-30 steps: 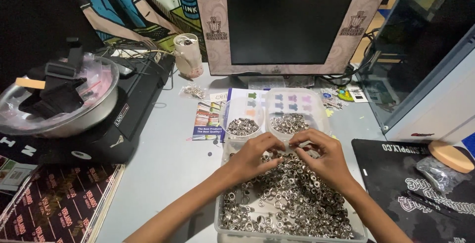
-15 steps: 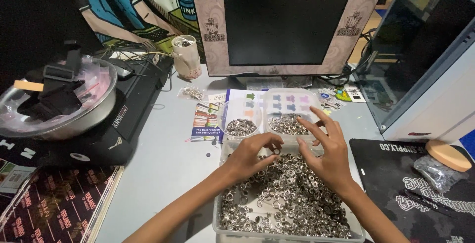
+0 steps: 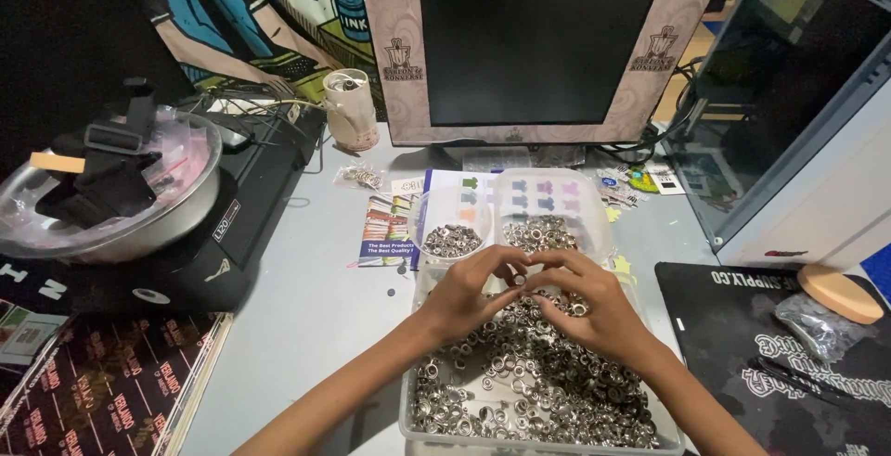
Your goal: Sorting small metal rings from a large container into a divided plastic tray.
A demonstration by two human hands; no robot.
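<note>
My left hand [image 3: 471, 291] and my right hand [image 3: 590, 301] meet fingertip to fingertip over a clear plastic tray [image 3: 408, 419] heaped with small silver metal rings [image 3: 520, 391]. The fingers pinch together around something tiny, probably a ring, mostly hidden between them. Just beyond my hands stand two clear cups: the left cup [image 3: 451, 233] holds small silver pieces, the right cup [image 3: 548, 219] holds more rings.
A black monitor [image 3: 529, 43] stands at the back of the grey desk [image 3: 306, 317]. On a black machine [image 3: 223, 233] at left sits a metal bowl [image 3: 111, 205]. A black mat [image 3: 789, 354] with a plastic bag and a round tan disc [image 3: 840, 294] lies right.
My right hand, lifted with spread fingers over the right cup half a second ago, has come back down and closed against my left hand's fingertips above the rings.
</note>
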